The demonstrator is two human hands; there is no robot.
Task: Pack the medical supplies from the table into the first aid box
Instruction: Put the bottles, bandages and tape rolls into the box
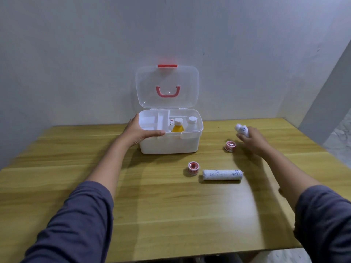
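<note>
The white first aid box point(169, 144) stands open near the wall, its clear lid point(167, 86) upright. Inside it I see a yellow bottle point(178, 127), a white bottle point(192, 122) and a white divider tray point(152, 122). My left hand point(140, 132) grips the box's front left rim. My right hand point(253, 139) holds a white bandage roll point(241, 130) above the table, to the right of the box. A tape roll point(230, 146) lies just left of that hand. Another tape roll point(193, 168) and a long white bandage roll point(222, 174) lie in front of the box.
The wooden table point(152, 205) stands against a pale wall, with its right edge close to a tiled floor point(340, 137). My dark sleeves cross the table's near part.
</note>
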